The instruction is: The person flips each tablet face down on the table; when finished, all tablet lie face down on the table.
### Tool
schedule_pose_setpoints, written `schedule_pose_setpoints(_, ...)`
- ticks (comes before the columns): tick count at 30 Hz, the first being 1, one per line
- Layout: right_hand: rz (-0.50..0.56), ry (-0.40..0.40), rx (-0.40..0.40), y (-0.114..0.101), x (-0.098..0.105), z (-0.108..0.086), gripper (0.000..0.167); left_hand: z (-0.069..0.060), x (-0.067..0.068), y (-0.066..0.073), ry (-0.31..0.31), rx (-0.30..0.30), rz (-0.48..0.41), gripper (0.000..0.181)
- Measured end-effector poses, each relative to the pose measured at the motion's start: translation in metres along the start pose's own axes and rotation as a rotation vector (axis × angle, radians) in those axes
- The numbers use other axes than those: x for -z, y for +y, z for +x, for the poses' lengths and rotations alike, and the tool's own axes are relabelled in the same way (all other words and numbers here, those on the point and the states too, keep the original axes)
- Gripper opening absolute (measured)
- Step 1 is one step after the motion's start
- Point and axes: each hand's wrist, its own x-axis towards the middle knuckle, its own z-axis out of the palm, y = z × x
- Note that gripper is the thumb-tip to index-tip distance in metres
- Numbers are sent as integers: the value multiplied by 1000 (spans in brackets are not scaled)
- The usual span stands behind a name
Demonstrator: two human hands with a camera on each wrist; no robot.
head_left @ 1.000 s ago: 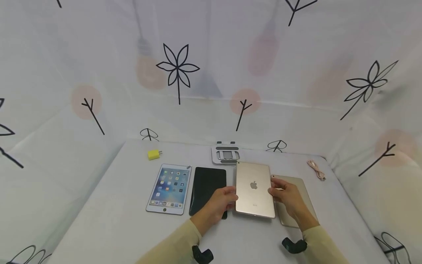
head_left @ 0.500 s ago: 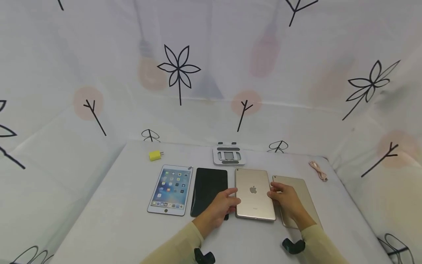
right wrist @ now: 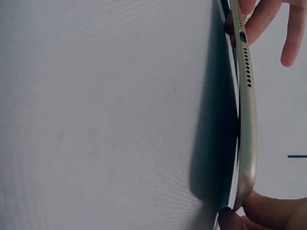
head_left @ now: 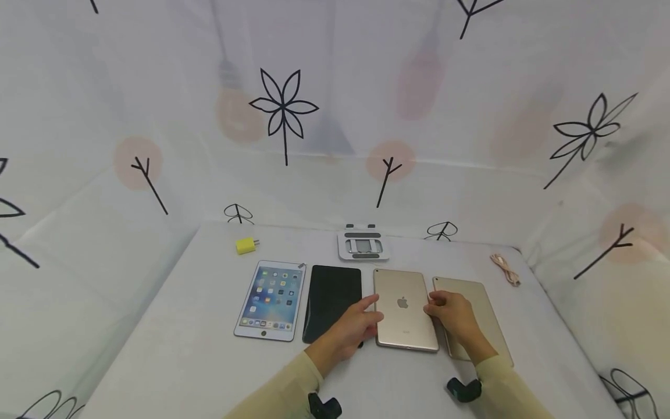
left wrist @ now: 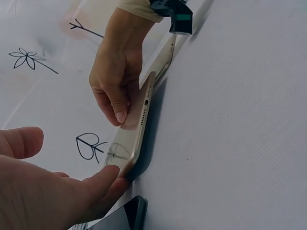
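A gold tablet (head_left: 403, 311) lies back up between my hands, its ported bottom edge towards me. My left hand (head_left: 349, 330) pinches its left long edge; in the left wrist view the thumb (left wrist: 103, 182) lies on top, with fingers below. On the opposite edge my right hand (head_left: 456, 317) pinches the tablet, a fingertip under its rim in the right wrist view. Shadow shows beneath the tablet's near edge in both wrist views, so that edge stands slightly off the table. To the left lies a black tablet (head_left: 332, 297), partly behind my left hand.
A second gold tablet (head_left: 484, 317) lies to the right, partly under my right hand. Farther left is a white tablet (head_left: 269, 299) with its screen lit. A yellow charger plug (head_left: 245, 245), a silver folding stand (head_left: 362, 235) and a coiled pink cable (head_left: 503, 269) lie at the back.
Both hands have lowered the gold tablet towards the table and nearer to me. The silver stand's right corner now shows. In the last half second it has barely moved.
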Motion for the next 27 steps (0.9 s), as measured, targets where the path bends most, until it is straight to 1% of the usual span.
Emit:
schedule_pose_setpoints(5, -34, 1, -7, 1, 1, 0, 45, -1, 1, 1, -32, 5, -32, 66)
schedule_pose_setpoints(9, -68, -9, -10, -1, 1, 0, 46, -2, 5, -1, -52, 14, -73, 68)
schedule_pose_setpoints(14, -110, -10, 9, -2, 0, 0, 46, -2, 9, -3, -81, 20, -119, 70)
schedule_pose_setpoints(17, -124, -9, 28, -1, 1, 0, 45, -2, 9, -4, -83, 10, -131, 71)
schedule_pose_setpoints(20, -128, -12, 42, 0, 1, 0, 43, -3, 9, -5, -69, -2, -143, 74)
schedule_pose_setpoints(22, -131, -17, 46, 0, 2, 1, 42, -6, 10, -5, -50, -13, -131, 75)
schedule_pose_setpoints(24, -111, -34, 38, 0, 3, 1, 43, -10, 14, -4, -29, -23, -97, 71)
schedule_pose_setpoints(27, -65, -66, 13, -3, 7, 0, 44, -21, 26, 1, 8, -45, -11, 61)
